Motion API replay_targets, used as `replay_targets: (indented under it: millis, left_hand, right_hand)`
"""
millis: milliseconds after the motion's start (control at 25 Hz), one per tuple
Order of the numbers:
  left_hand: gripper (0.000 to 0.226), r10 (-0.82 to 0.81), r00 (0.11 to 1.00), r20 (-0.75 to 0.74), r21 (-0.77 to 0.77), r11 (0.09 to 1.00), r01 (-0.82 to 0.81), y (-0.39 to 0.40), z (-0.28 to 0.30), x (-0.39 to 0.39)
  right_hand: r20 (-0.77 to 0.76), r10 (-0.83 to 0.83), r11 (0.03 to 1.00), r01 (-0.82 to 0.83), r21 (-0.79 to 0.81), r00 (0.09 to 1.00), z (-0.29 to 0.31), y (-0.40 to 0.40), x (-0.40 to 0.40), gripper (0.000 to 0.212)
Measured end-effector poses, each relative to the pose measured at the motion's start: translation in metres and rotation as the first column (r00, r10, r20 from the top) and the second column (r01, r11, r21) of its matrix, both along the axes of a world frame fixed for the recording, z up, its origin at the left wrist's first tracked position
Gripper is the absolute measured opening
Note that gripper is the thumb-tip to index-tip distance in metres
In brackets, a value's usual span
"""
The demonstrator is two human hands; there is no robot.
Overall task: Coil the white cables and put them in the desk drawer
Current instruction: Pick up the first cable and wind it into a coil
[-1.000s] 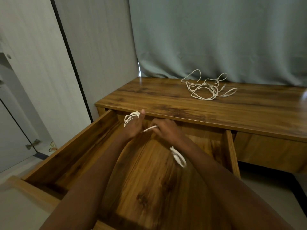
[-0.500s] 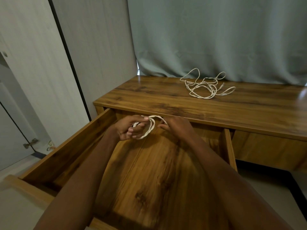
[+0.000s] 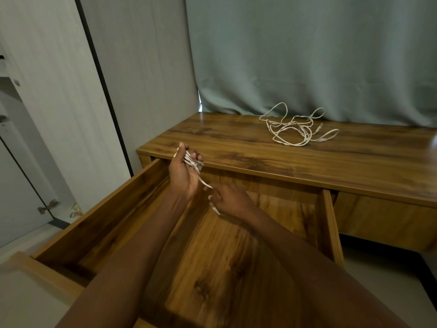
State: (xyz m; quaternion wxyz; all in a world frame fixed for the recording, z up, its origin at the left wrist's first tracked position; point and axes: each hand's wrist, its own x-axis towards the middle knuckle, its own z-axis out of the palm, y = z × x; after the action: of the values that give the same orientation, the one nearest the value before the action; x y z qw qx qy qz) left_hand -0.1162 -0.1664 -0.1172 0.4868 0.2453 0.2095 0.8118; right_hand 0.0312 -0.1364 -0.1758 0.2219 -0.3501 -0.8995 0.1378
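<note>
My left hand [image 3: 183, 172] is raised above the open wooden drawer [image 3: 101, 223], palm up, with loops of a white cable [image 3: 192, 163] wound across its fingers. A strand of that cable runs down to my right hand [image 3: 230, 201], which pinches it lower, over the back of the drawer. A short end hangs below the right hand. A second white cable [image 3: 295, 129] lies in a loose tangle on the desk top [image 3: 236, 147], near the curtain, out of reach of both hands.
The drawer juts far out toward me, and its right side wall [image 3: 329, 223] stands by a closed drawer front [image 3: 383, 223]. A grey-green curtain [image 3: 307, 55] hangs behind the desk. Pale cabinet panels [image 3: 59, 102] rise on the left.
My left hand has lifted and turned palm up with the cable loops on its fingers. My right hand has dropped and drawn a strand out between the hands.
</note>
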Motion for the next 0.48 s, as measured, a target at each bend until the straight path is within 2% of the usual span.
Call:
replay_targets:
  millis: [80,120,160,200,280,360,480]
  left_hand:
    - [0.02,0.142,0.99,-0.01,-0.075,0.987,-0.143,0.003,-0.002,-0.005]
    - [0.022,0.21,0.973,-0.098,-0.128,0.967,-0.222,0.006,-0.004,-0.007]
    - [0.027,0.264,0.929,-0.259,-0.172,0.934,-0.313,0.007,-0.006,-0.01]
    - [0.033,0.298,0.835,-0.462,-0.178,0.891,-0.417,0.009,-0.01,-0.013]
    - [0.044,0.293,0.561,-0.774,-0.061,0.848,-0.527,0.01,-0.022,-0.016]
    - [0.047,0.235,0.34,-0.91,0.042,0.871,-0.49,0.011,-0.032,-0.02]
    - [0.054,0.118,0.03,-0.993,0.091,0.878,-0.47,0.017,-0.042,-0.032]
  right_hand:
    - [-0.013,0.04,0.991,-0.041,-0.127,0.999,0.005,-0.002,-0.003,0.036]
    - [-0.02,0.07,0.985,-0.072,-0.158,0.997,0.007,-0.003,-0.005,0.037]
    - [-0.035,0.097,0.981,-0.101,-0.166,0.995,0.009,-0.004,-0.007,0.037]
    - [-0.062,0.109,0.978,-0.118,-0.172,0.992,0.01,-0.004,-0.009,0.034]
    - [-0.166,0.076,0.964,-0.115,-0.241,0.983,0.014,-0.005,-0.009,0.026]
    - [-0.304,0.013,0.912,-0.136,-0.388,0.953,0.019,-0.007,-0.008,0.022]
    - [-0.513,-0.08,0.825,-0.232,-0.516,0.855,0.03,-0.006,0.0,0.024]
